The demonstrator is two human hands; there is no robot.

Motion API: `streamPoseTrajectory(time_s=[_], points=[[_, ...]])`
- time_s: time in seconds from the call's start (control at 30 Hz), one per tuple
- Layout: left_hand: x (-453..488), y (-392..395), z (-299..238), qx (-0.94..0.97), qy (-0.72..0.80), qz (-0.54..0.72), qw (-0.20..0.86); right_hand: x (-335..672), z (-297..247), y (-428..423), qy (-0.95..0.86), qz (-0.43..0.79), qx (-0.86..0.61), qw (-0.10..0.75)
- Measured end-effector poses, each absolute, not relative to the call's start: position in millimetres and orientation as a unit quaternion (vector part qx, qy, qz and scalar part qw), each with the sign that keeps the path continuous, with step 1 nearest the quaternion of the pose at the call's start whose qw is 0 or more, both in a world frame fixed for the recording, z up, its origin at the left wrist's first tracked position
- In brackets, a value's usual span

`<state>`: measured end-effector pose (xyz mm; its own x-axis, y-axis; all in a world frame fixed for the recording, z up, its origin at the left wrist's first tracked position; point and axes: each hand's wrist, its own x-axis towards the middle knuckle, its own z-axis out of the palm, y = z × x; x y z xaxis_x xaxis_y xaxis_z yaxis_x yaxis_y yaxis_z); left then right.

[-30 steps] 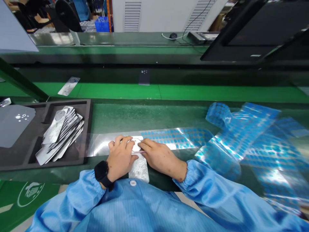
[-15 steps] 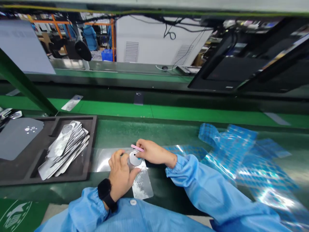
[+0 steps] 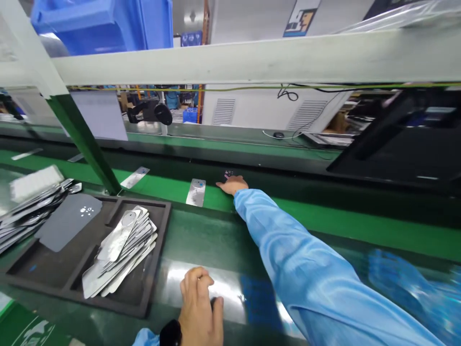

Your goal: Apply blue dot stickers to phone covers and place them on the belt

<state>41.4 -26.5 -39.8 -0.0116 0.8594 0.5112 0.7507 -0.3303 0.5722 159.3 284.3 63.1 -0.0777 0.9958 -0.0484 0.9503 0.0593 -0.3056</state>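
Note:
My right hand (image 3: 234, 184) is stretched out over the green belt, fingers partly hidden. A thin pink stick (image 3: 226, 176) shows at its fingertips. Just beyond lies a dark panel with small holes (image 3: 229, 172), mostly hidden by the hand; I cannot tell whether they touch. To the hand's left, a silvery phone back panel (image 3: 196, 193) with a round camera ring lies on the belt. My left hand (image 3: 200, 305) hovers near the bench edge, loosely bent with fingers apart and nothing in it, beside a clear film strip (image 3: 225, 284).
A black divided tray (image 3: 151, 269) at left holds a pile of silvery panels (image 3: 122, 250) and a grey sheet (image 3: 72, 221). More panels (image 3: 32, 206) are stacked beyond it. Blue patterned film (image 3: 414, 288) lies at right. A green post (image 3: 86, 144) rises behind the tray.
The silvery panel has gone from between my hands and one lies on the belt. My right hand has reached forward to the dark panel; my left hand has let go. The view has tilted up.

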Motion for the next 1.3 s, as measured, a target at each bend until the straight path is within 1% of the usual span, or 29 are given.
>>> streamPoseTrajectory(time_s=[0.07,0.17,0.27,0.33,0.4,0.47,0.53,0.6,0.63,0.73,0.77,0.8,0.87,0.97,1.07,1.17,1.3], points=[[40,-27,-41,0.705,0.572,0.412,0.079,158,60,286,-0.716,0.142,-0.678,0.086],[38,-27,-38,0.680,0.588,0.424,0.111,154,66,286,-0.706,0.159,-0.682,0.108],[34,-22,-29,0.627,0.605,0.458,0.176,156,80,274,-0.692,0.165,-0.687,0.145],[27,-14,-18,0.581,0.615,0.477,0.237,163,86,247,-0.681,0.174,-0.692,0.165],[19,-2,-5,0.524,0.621,0.501,0.297,172,84,202,-0.674,0.235,-0.671,0.202],[10,14,8,0.465,0.621,0.526,0.350,179,79,145,-0.653,0.392,-0.585,0.277],[5,28,15,0.444,0.597,0.531,0.406,185,73,91,-0.634,0.517,-0.503,0.279],[3,36,17,0.469,0.576,0.507,0.437,194,67,53,-0.615,0.566,-0.487,0.255],[3,36,17,0.490,0.570,0.487,0.445,202,63,41,-0.592,0.570,-0.501,0.272],[4,29,16,0.560,0.564,0.405,0.452,230,48,33,-0.512,0.530,-0.545,0.401],[5,26,16,0.584,0.565,0.374,0.447,238,43,35,-0.500,0.510,-0.551,0.431],[6,24,16,0.607,0.568,0.343,0.437,244,38,37,-0.501,0.500,-0.556,0.436],[7,22,18,0.648,0.575,0.291,0.406,249,30,41,-0.516,0.506,-0.568,0.393],[10,25,19,0.703,0.572,0.236,0.349,242,24,42,-0.512,0.563,-0.566,0.316],[12,26,17,0.748,0.563,0.194,0.295,230,23,44,-0.486,0.589,-0.567,0.309],[14,24,14,0.771,0.556,0.153,0.270,226,23,53,-0.492,0.564,-0.581,0.321],[14,21,10,0.797,0.537,0.122,0.248,225,21,63,-0.523,0.529,-0.593,0.307]])
